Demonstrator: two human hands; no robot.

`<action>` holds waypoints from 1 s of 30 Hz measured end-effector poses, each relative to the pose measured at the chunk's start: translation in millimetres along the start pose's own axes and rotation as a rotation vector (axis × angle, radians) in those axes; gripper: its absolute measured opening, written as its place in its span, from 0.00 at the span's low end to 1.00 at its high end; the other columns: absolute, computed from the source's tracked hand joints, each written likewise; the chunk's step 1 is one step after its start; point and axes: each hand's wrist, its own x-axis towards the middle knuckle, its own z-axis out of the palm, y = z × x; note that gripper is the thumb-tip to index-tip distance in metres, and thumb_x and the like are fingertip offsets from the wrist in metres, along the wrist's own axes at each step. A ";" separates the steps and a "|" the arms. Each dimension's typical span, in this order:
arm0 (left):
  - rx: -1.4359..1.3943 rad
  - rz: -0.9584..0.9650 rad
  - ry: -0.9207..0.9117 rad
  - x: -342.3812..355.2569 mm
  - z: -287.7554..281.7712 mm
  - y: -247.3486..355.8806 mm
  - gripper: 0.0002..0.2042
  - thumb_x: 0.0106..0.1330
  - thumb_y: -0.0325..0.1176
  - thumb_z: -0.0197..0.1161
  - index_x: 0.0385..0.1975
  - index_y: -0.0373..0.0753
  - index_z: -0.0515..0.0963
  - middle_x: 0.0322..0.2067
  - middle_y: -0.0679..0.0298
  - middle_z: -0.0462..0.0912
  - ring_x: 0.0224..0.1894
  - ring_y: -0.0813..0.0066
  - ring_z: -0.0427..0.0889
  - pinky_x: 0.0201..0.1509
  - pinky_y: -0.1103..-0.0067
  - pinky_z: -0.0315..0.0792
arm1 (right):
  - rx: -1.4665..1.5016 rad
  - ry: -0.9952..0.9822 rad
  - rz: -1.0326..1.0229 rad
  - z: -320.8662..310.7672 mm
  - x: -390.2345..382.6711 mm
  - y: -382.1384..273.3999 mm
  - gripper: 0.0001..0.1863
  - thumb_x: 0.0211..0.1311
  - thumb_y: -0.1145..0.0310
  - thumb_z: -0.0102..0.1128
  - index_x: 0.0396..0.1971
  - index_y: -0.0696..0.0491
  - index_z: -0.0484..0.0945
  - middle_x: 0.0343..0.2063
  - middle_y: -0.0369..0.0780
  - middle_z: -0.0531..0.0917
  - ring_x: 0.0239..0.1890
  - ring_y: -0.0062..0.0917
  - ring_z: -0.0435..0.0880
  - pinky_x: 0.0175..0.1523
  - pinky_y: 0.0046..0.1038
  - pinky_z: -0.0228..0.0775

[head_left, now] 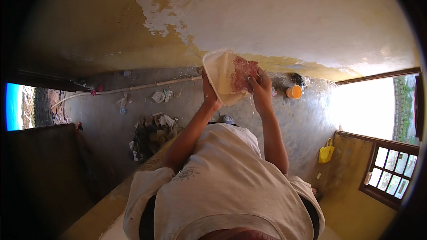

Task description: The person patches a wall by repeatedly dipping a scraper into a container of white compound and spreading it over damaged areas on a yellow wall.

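A whitish translucent plastic container (219,72) with a wide rim is held up in front of the wall. My left hand (210,93) is closed on its left edge, with the fingers partly hidden behind it. My right hand (262,90) grips a ragged reddish-brown piece (244,70) that lies against the container's right side. Whether that piece is cloth, sponge or worn abrasive sheet I cannot tell. Thumb and fingers of the right hand press on its lower right part.
Ahead stands a wall (284,13) with patchy yellow and pale paint. On the grey floor lie a long pole (147,86), plastic scraps (158,97), a rubbish heap (153,135) and an orange tub (294,91). A yellow bag (326,152) hangs near the window (391,171) at right.
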 end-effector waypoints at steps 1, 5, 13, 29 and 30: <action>-0.012 0.011 -0.012 4.5 6.7 -0.5 0.38 0.75 0.68 0.33 0.74 0.47 0.62 0.68 0.58 0.70 0.68 0.57 0.74 0.70 0.55 0.73 | 0.038 0.030 -0.019 -3.2 -1.0 -3.1 0.17 0.73 0.76 0.56 0.58 0.61 0.73 0.49 0.40 0.84 0.48 0.21 0.84 0.52 0.24 0.81; 0.018 0.067 0.015 29.8 11.8 -2.9 0.39 0.73 0.71 0.34 0.73 0.50 0.62 0.68 0.61 0.70 0.69 0.58 0.72 0.71 0.55 0.71 | 0.160 0.105 -0.082 -11.7 7.9 -10.1 0.18 0.73 0.77 0.54 0.61 0.62 0.71 0.51 0.41 0.83 0.49 0.22 0.85 0.52 0.24 0.81; -0.018 0.130 -0.002 56.0 27.3 -23.6 0.41 0.70 0.76 0.38 0.74 0.53 0.61 0.69 0.66 0.69 0.70 0.65 0.68 0.73 0.62 0.64 | 0.611 0.156 -0.100 -17.5 2.0 -37.4 0.11 0.73 0.77 0.52 0.51 0.62 0.77 0.47 0.42 0.85 0.49 0.25 0.86 0.57 0.27 0.80; -0.046 0.300 -0.179 89.4 97.2 56.2 0.41 0.70 0.73 0.44 0.75 0.51 0.58 0.72 0.66 0.63 0.73 0.65 0.64 0.76 0.63 0.59 | -0.447 0.418 -1.242 59.0 130.0 -423.0 0.10 0.70 0.70 0.57 0.34 0.61 0.81 0.27 0.41 0.84 0.29 0.25 0.84 0.36 0.28 0.79; -0.034 0.323 -0.214 88.8 91.2 55.2 0.41 0.71 0.73 0.44 0.76 0.51 0.58 0.72 0.66 0.63 0.73 0.65 0.63 0.76 0.63 0.59 | -0.642 0.551 -1.538 64.3 146.2 -460.2 0.08 0.68 0.71 0.57 0.35 0.60 0.82 0.29 0.42 0.84 0.32 0.27 0.85 0.37 0.28 0.81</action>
